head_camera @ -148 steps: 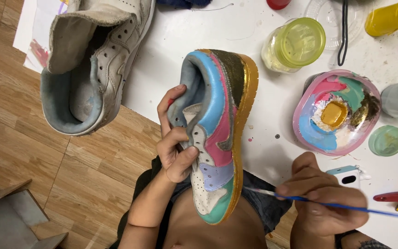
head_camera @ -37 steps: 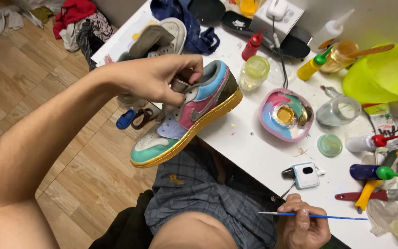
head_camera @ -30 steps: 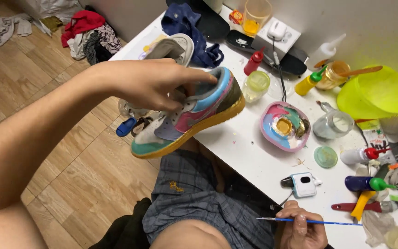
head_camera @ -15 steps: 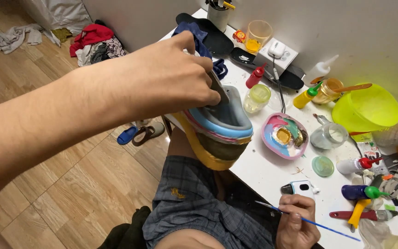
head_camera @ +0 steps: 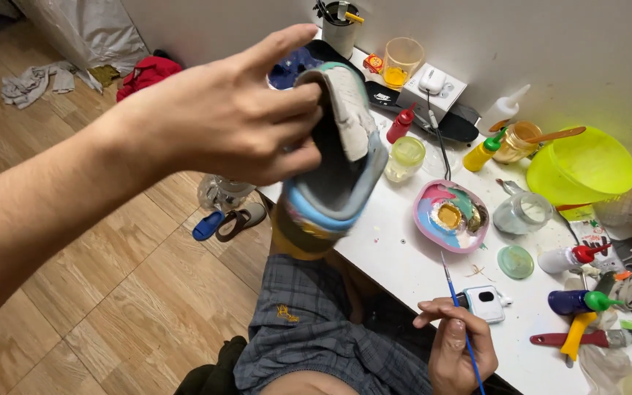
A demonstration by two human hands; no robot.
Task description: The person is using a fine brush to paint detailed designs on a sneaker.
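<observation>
My left hand (head_camera: 235, 117) grips a painted sneaker (head_camera: 330, 168) by its tongue and collar, lifted close to the camera with the heel end facing me. The shoe shows light blue, pink and gold paint. My right hand (head_camera: 453, 344) rests low near my lap at the table's front edge and holds a thin blue-handled paintbrush (head_camera: 456, 311), bristles pointing up toward a pink paint palette (head_camera: 449, 216) with mixed colours.
The white table (head_camera: 404, 271) carries a yellow-green bowl (head_camera: 579, 168), clear jars, squeeze bottles of paint, a small white device (head_camera: 486, 303), a red-handled tool and a cup of brushes. Sandals and clothes lie on the wooden floor at left.
My left hand has raised the sneaker off the table and turned it from side-on to heel-toward-me. The right hand has shifted up slightly with the brush.
</observation>
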